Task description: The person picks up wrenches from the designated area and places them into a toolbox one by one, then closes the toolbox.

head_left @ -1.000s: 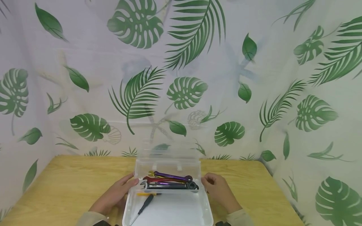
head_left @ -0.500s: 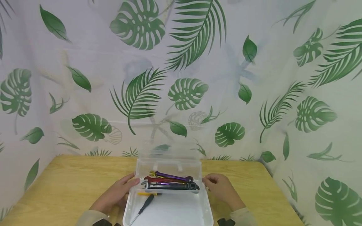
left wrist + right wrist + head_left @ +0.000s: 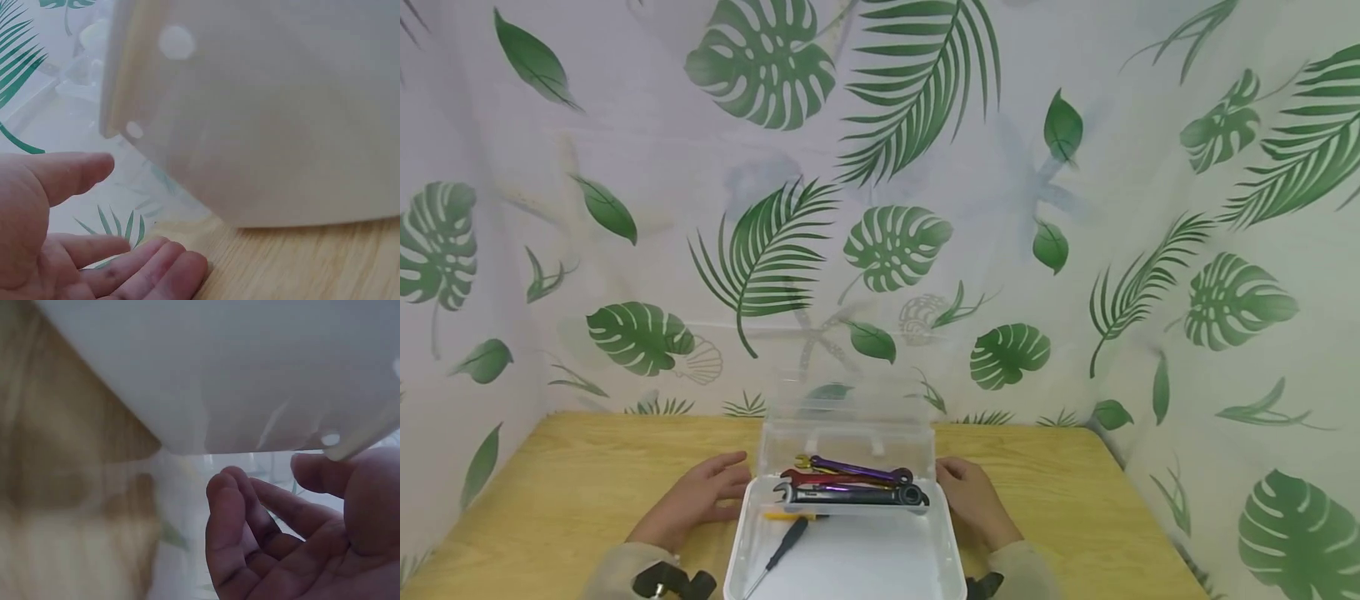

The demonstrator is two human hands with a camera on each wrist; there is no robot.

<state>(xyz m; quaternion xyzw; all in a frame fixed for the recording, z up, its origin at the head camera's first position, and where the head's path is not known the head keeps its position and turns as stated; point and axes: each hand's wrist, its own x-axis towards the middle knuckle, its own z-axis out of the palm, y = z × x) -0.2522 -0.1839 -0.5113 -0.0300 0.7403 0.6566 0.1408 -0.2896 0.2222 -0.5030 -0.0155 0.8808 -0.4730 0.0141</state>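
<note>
A white plastic toolbox [image 3: 868, 558] stands on the table, its clear lid [image 3: 850, 437] raised at the back. Inside, several wrenches [image 3: 850, 493] in silver, red, purple and gold lie across the rear section. A screwdriver [image 3: 786, 546] with a black handle lies slanted at the front left, near a yellow-handled tool [image 3: 790, 516] partly under the divider. My left hand [image 3: 696, 496] is off the box's left side, fingers relaxed and holding nothing. Beside the rear right corner is my right hand [image 3: 973, 500], its fingers loosely bent; its thumb tip is close to the rim [image 3: 362, 434], contact unclear.
The wooden table [image 3: 1060, 500] reaches out on both sides of the box. Behind it hangs a white cloth [image 3: 925, 350] printed with green leaves. Black camera mounts [image 3: 673, 581] sit on both wrists.
My left hand has let go of the box's left rim and drawn away to the left. The right hand has shifted slightly at the right corner. Box and tools stay put.
</note>
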